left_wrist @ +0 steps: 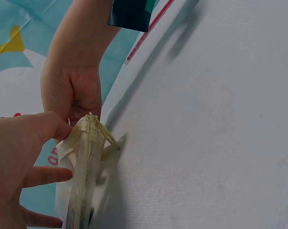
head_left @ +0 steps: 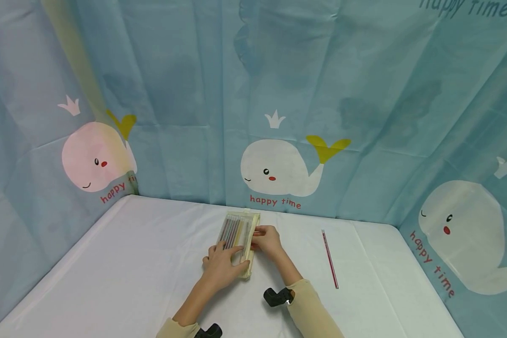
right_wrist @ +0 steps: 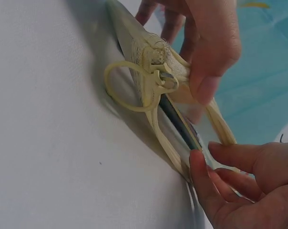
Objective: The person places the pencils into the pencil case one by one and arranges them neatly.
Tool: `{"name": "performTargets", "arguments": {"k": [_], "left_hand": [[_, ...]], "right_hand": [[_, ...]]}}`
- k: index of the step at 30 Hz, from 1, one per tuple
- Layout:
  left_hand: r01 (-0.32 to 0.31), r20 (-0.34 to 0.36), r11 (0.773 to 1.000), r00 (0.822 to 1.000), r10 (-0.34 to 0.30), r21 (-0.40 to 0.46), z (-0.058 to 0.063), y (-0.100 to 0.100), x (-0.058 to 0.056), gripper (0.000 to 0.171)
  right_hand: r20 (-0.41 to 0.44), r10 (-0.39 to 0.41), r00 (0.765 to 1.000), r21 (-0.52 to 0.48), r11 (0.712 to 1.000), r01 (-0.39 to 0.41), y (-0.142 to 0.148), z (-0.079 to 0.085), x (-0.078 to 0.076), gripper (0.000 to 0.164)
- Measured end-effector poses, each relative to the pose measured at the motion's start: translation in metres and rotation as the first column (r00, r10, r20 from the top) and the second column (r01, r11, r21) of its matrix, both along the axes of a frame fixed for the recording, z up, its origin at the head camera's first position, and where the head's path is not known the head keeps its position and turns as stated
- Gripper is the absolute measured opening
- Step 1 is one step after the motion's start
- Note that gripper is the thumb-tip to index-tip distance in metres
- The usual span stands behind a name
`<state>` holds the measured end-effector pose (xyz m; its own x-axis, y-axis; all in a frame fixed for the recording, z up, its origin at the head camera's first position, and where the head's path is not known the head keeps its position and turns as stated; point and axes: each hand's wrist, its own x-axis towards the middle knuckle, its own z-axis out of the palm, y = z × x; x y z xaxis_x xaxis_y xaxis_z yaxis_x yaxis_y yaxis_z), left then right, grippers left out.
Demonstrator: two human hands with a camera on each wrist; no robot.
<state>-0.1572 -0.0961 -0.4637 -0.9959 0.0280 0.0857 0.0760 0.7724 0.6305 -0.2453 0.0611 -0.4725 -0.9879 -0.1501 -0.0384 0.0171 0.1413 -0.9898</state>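
Observation:
A see-through pencil case with cream edges lies on the white table, several slim coloured sticks, perhaps pencils, showing through its face. Across its near part my left hand presses with spread fingers, the thumb at the zip edge. My right hand is at the case's right side. In the right wrist view its thumb and forefinger pinch at the parted zip opening, beside the end of a dark strip inside. A cream ring-shaped zip pull hangs at the zip's end.
One thin red stick lies on the white tabletop, right of my right hand. Behind the table hangs a blue curtain printed with whales. Each wrist wears a black device.

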Motion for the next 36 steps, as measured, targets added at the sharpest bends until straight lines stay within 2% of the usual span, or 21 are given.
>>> {"name": "performTargets", "arguments": {"k": [6, 18, 26, 36], "left_hand": [[-0.003, 0.000, 1.000, 1.000, 0.003, 0.001, 0.000, 0.001, 0.000, 0.054], [-0.007, -0.007, 1.000, 1.000, 0.007, -0.007, 0.000, 0.002, 0.000, 0.053], [-0.005, -0.007, 1.000, 1.000, 0.005, -0.006, 0.000, 0.002, 0.000, 0.053], [0.003, -0.017, 1.000, 1.000, -0.003, -0.002, -0.002, 0.002, -0.001, 0.052]], "right_hand": [[0.002, 0.018, 1.000, -0.011, 1.000, -0.018, 0.009, 0.001, 0.002, 0.039], [-0.013, -0.020, 1.000, 0.009, 1.000, 0.021, 0.034, 0.005, 0.012, 0.038], [-0.035, -0.086, 0.996, 0.057, 0.994, 0.088, 0.050, 0.010, 0.017, 0.037], [-0.045, -0.121, 0.992, 0.065, 0.990, 0.124, 0.072, 0.015, 0.025, 0.037]]}}
